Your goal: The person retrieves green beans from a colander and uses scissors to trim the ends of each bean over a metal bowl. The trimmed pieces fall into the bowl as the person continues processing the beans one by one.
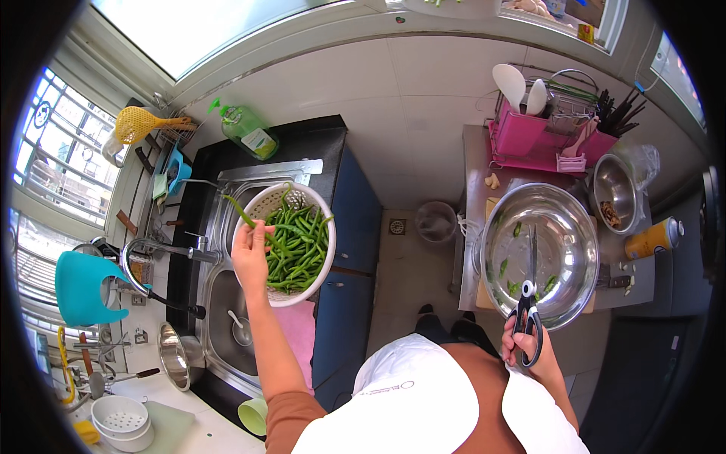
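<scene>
Long green chili peppers (239, 209) are pinched between the thumb and fingers of my left hand (252, 252), above the left side of a white plastic colander (295, 298). Many more green chili peppers (298, 244) fill that colander, which rests over the double sink. My right hand (536, 347) grips black-and-white handled kitchen scissors (528, 290). Their blades look closed together and point over a large stainless steel bowl (578, 244). A few green pepper pieces (503, 267) lie scattered inside this bowl, which stands on a wooden board (489, 205).
A curved faucet (164, 245) reaches over the sink (227, 335). Beside it are a green soap bottle (249, 133) and a pink cloth (296, 335). On the right counter stand a pink utensil rack (516, 133), a smaller steel bowl (615, 181) and a yellow can (652, 238). A bin (435, 221) sits between the counters.
</scene>
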A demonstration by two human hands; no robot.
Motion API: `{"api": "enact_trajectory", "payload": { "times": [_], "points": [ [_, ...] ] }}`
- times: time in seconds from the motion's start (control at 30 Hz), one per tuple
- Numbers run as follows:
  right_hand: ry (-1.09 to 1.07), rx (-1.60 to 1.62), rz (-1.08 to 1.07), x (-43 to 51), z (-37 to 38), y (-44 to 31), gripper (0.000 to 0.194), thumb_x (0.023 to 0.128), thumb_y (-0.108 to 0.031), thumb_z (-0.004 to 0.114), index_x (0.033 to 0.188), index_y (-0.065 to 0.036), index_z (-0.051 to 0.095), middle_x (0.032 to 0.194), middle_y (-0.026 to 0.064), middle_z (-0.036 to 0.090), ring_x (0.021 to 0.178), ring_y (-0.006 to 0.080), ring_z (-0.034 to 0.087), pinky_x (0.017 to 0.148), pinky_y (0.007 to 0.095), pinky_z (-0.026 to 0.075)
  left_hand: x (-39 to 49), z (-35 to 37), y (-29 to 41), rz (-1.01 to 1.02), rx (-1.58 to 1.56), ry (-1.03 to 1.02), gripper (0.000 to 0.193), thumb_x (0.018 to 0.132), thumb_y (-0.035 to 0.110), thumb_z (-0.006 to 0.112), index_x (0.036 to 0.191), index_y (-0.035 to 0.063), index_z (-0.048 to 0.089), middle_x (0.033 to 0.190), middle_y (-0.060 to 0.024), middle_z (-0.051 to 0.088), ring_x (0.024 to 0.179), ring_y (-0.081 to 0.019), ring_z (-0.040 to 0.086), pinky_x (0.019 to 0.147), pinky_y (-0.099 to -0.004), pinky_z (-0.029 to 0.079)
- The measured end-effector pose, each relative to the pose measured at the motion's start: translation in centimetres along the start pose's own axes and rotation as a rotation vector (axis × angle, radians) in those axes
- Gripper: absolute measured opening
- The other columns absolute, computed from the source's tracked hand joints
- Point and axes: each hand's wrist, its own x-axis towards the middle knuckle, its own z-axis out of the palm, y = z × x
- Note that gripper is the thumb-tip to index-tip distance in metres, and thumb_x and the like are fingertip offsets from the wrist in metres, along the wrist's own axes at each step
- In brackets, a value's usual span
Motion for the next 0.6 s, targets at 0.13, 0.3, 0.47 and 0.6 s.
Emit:
{"api": "enact_trajectory", "payload": {
  "times": [0.13,0.3,0.47,0.6],
  "points": [
    [-0.039,0.0,-0.028,-0.2,-0.5,0.2,0.031,0.084,-0.017,0.056,0.105,0.003,0.047,0.072,0.0072,0.053,0.06,0.0155,0.058,0.049,0.0234,0.044,-2.9,5.6,5.0,-0.177,-0.485,-0.261,0.028,0.101,0.034,0.041,0.11,0.0094,0.051,0.072,-0.004,0.063,0.062,-0.013,0.064,0.047,-0.02,0.044],
    [-0.004,0.02,0.071,-1.1,-1.7,0.3,0.026,0.086,-0.015,0.06,0.106,-0.002,0.05,0.075,0.0032,0.057,0.059,0.0095,0.057,0.051,0.0216,0.044,-11.1,16.7,9.4,-0.654,-0.853,-0.91,0.036,0.098,0.02,0.048,0.13,0.0044,0.043,0.081,-0.0041,0.056,0.075,-0.0139,0.059,0.051,-0.0204,0.044],
    [0.011,-0.054,0.098,-2.5,-3.7,0.5,0.026,0.089,-0.016,0.057,0.11,-0.002,0.049,0.08,0.0014,0.054,0.069,0.0099,0.056,0.06,0.0228,0.046,-17.8,22.1,12.3,-0.687,-0.776,-1.434,0.031,0.1,0.018,0.044,0.122,-0.0019,0.05,0.085,-0.0053,0.058,0.078,-0.0139,0.062,0.055,-0.0193,0.048],
    [0.094,-0.144,0.086,-3.7,-4.6,0.8,0.031,0.087,-0.016,0.056,0.112,0.0,0.049,0.078,0.0031,0.055,0.067,0.0113,0.055,0.062,0.0263,0.046,-21.2,23.2,13.6,-0.758,-0.61,-1.584,0.026,0.1,0.025,0.044,0.109,0.0018,0.054,0.08,-0.0086,0.062,0.065,-0.0156,0.065,0.044,-0.0197,0.046]
  ]
}}
